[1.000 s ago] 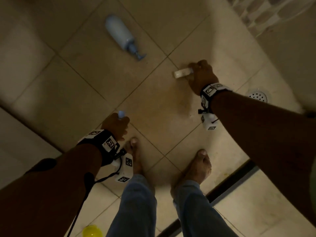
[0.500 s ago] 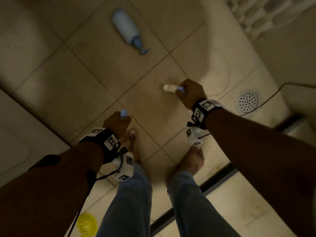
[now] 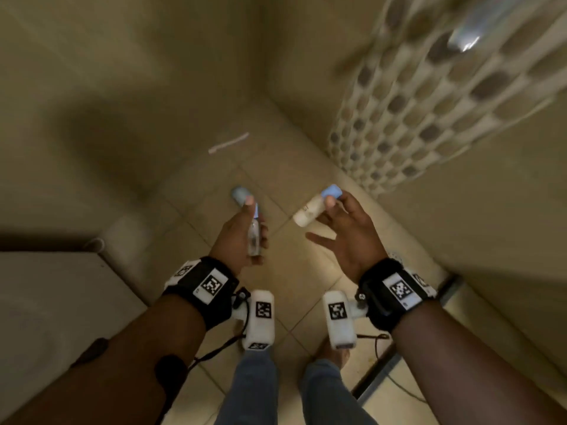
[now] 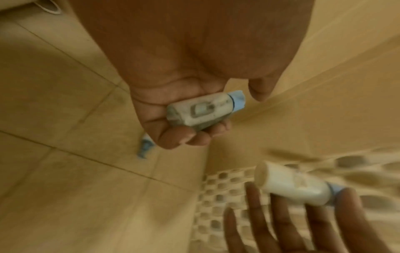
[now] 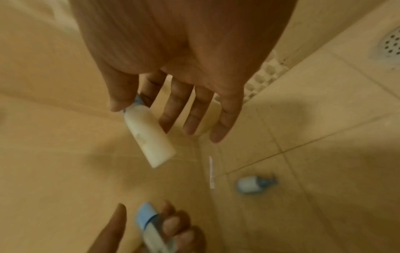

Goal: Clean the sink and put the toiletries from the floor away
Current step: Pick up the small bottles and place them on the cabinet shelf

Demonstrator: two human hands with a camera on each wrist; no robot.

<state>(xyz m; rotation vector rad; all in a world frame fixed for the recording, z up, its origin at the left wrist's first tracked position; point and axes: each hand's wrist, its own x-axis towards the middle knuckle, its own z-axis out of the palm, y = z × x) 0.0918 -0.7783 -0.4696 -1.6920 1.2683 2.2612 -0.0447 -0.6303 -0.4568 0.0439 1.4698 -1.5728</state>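
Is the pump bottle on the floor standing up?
No. The pump bottle lies tipped on its side on the floor tiles.

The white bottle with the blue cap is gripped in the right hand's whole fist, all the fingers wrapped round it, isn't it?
Not quite. The right hand only pinches the white bottle near its blue cap between thumb and forefinger; the other fingers are spread straight, clear of it. The right wrist view shows this.

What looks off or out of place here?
Two things lie on the floor: a toppled pump bottle and a thin white stick, maybe a toothbrush. The right hand pinches its white bottle only by the blue cap, a weak hold.
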